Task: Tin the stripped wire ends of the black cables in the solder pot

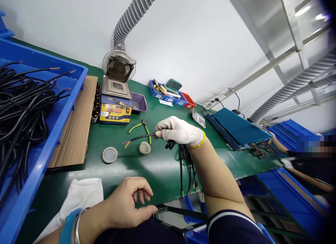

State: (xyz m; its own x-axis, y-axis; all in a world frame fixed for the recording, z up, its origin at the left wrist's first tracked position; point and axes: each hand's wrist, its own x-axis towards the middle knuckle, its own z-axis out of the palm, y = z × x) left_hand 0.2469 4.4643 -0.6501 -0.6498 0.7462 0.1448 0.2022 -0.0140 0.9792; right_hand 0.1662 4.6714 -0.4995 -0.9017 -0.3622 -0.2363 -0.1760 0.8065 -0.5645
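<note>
My right hand (pixel 174 130), in a white glove with a yellow cuff edge, grips a black cable (pixel 141 136). The cable's stripped end points left, its thin coloured wires fanned out. Bare and with nothing in it, my left hand (pixel 131 202) is held low at the table's front, fingers curled loosely and thumb apart. Two small round cups (pixel 110 155) stand between the hands and the solder pot (pixel 115 111), whose display is lit. Behind the cable lie green-handled cutters (pixel 143 126). Several black cables (pixel 187 160) hang over the front edge beside my right wrist.
At the left, a blue bin (pixel 60 125) of coiled cables stands by cardboard (pixel 76 132). A fume hose (pixel 133 18) comes down at the back. Small tool boxes (pixel 170 95), a calculator (pixel 198 118) and a teal panel (pixel 238 126) lie farther right. A co-worker's arms (pixel 280 146) show at far right.
</note>
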